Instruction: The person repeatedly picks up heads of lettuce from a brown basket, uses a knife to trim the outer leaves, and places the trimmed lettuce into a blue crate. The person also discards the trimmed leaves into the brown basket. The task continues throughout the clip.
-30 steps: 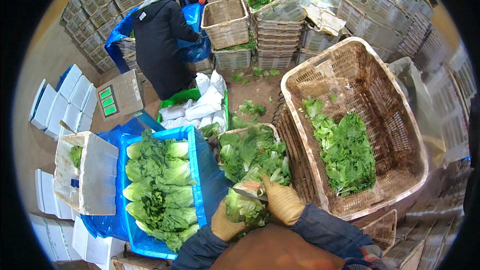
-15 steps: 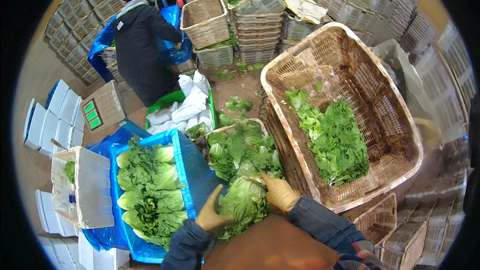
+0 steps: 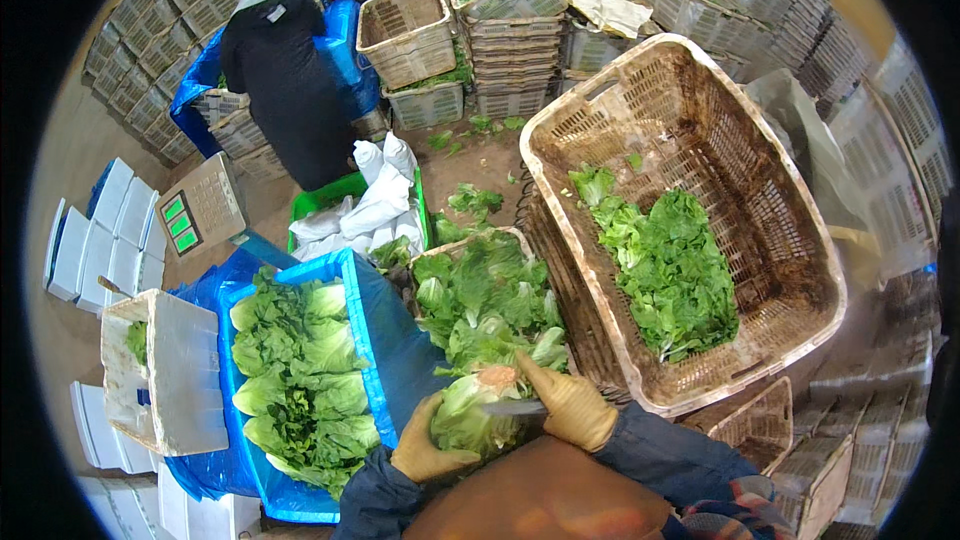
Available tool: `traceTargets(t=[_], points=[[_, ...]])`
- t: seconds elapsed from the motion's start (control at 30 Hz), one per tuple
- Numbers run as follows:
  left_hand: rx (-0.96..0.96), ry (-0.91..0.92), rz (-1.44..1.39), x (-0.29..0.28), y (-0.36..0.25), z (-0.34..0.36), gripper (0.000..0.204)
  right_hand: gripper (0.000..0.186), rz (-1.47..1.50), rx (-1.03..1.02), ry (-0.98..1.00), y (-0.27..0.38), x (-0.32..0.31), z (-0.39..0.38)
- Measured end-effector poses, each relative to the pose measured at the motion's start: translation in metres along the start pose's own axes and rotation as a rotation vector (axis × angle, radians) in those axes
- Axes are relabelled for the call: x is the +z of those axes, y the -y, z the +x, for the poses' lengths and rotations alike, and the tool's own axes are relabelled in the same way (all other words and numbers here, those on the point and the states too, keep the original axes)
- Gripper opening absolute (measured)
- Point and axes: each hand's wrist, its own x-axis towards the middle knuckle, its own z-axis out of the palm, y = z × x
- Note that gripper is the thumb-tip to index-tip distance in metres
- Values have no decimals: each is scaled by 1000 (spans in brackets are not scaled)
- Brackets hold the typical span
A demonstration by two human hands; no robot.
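Note:
A head of lettuce lies in front of my brown apron, its pale orange-brown stem end turned up. My left hand, in a tan glove, cups the head's left side. A knife is in my right hand, gloved alike, its blade lying across the lettuce just below the stem end. The handle is hidden in the grip, while the right index finger points toward the stem. Just beyond, a crate of loose lettuce stands close to both hands.
To the left, a blue-lined crate holds rows of lettuce heads. A large dirty crate with loose leaves stands at right. Farther off are a scale, a green crate of white bags and a person in dark clothes.
The lettuce has turned so its stem end shows. My right hand has shifted slightly down and right, and the knife blade has come into view. The left hand has closed in on the head.

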Motion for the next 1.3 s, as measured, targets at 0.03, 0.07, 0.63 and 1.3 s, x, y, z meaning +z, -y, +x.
traceTargets(t=[0.03,0.07,0.63,1.3], points=[[3,-11,19,-3,2,1,118,88,-41,145,150,1,0,-1],[22,-25,54,-5,3,1,118,87,-43,112,115,2,0,0],[75,-80,36,-6,-12,2,98,56,-176,677,535,-55,-7,2],[245,-65,37,-1,-55,84,122,50,1850,500,-252,-89,9,29]])
